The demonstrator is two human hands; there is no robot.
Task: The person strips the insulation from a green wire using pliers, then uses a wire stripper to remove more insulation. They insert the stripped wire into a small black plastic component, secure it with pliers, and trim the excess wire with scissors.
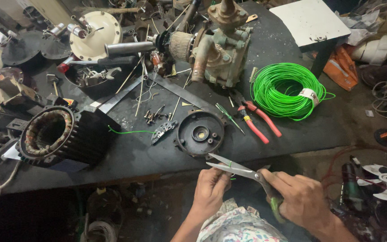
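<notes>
My right hand [303, 197] is closed around the green handles of the steel scissors [238, 170], blades open and pointing left. My left hand [211, 188] pinches a short green wire piece [231, 179] just under the blades, near the edge of the black workbench [292, 130]. The room below it is free.

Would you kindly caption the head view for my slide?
Right hand holds open scissors at left hand's green wire, beside a motor-strewn bench.
</notes>
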